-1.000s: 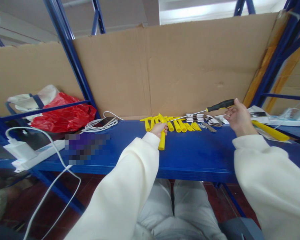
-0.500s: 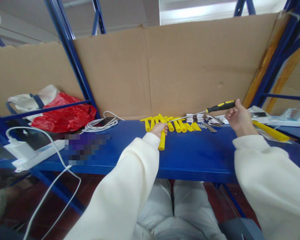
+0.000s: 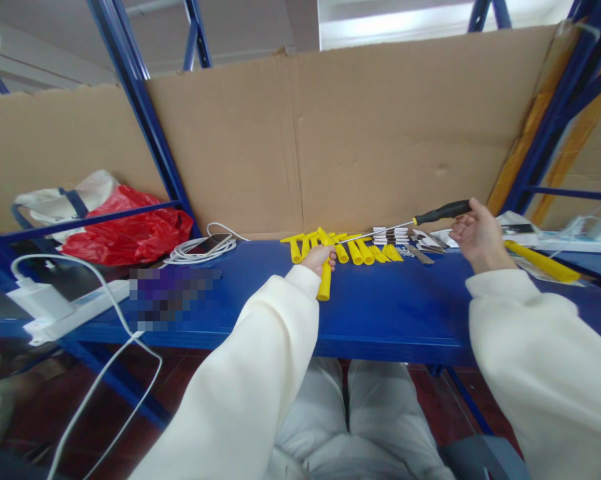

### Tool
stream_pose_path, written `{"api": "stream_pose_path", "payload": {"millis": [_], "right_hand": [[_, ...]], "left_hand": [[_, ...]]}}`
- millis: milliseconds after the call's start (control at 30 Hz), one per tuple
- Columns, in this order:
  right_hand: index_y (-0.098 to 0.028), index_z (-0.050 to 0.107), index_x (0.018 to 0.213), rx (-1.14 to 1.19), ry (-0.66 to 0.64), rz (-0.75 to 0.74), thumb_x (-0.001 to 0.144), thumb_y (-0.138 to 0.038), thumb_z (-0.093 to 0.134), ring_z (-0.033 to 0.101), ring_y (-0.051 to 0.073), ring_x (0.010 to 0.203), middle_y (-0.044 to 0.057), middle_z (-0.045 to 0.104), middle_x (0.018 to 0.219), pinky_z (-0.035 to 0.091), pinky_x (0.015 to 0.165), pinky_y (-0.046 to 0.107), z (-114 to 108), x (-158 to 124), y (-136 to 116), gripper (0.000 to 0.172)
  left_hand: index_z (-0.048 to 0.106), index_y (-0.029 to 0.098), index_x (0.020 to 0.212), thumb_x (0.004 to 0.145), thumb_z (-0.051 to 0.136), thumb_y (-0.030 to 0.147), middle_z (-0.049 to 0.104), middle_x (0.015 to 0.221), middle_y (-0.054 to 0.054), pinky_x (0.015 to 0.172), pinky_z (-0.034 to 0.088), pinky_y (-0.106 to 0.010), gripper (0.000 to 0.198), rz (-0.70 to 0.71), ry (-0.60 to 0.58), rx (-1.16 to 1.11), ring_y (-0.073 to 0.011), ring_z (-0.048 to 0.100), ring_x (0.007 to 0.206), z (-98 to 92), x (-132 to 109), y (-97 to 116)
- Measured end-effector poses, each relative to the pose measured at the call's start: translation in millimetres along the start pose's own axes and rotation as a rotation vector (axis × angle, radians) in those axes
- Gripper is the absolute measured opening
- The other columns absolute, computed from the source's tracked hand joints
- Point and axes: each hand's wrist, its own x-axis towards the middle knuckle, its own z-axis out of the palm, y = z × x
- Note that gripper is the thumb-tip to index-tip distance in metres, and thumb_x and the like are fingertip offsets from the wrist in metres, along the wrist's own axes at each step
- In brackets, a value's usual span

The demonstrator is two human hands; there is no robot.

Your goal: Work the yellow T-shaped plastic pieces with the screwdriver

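Observation:
My left hand (image 3: 321,259) is wrapped round a yellow plastic handle (image 3: 323,287) whose wide round end points down toward me. My right hand (image 3: 477,230) pinches the end of the black grip of a long screwdriver (image 3: 441,213). Its thin metal shaft runs left and slightly down, and its tip meets the yellow piece at my left hand; the exact contact is hidden. Behind my left hand several yellow handles (image 3: 364,252) lie in a row, with small yellow wedges (image 3: 392,253), white-and-dark packets (image 3: 390,235) and grey metal blades (image 3: 422,255) to their right.
The blue shelf (image 3: 390,313) ends at an edge above my lap. Cardboard (image 3: 380,133) closes off its back. At the left are a red bag (image 3: 130,227), a coiled white cable (image 3: 200,250) and a power strip (image 3: 95,301). Another yellow handle (image 3: 545,262) lies at the right.
The screwdriver's grip has turned about its own axis, with its yellow inlays out of sight now. The fingers of my right hand have shifted slightly; my left hand has stayed put.

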Motion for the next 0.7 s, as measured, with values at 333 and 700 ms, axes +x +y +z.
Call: {"api": "stream_pose_path", "payload": {"millis": [333,700], "right_hand": [[-0.022,0.031,0.060,-0.002,0.035,-0.007,0.096,-0.036,0.067,0.026,0.006,0.035,-0.008,0.029,0.041,0.023,0.033,0.017,6.2,-8.5,-1.6,0.053],[-0.023,0.040,0.066,-0.028,-0.021,-0.076,0.084,-0.034,0.082,0.033,0.006,0.036,-0.009,0.039,0.047,0.025,0.033,0.017,3.8,-6.8,0.8,0.048]], "left_hand": [[0.042,0.022,0.072,0.093,0.056,0.009,0.038,0.051,0.010,0.043,0.028,-0.017,0.028,0.001,0.002,0.008,-0.0036,0.031,0.036,0.0,-0.1,0.1],[0.043,0.022,0.072,0.090,0.055,0.005,0.039,0.052,0.009,0.044,0.028,-0.018,0.028,0.004,0.018,0.008,-0.0052,0.033,0.038,0.0,-1.5,0.6]]}}
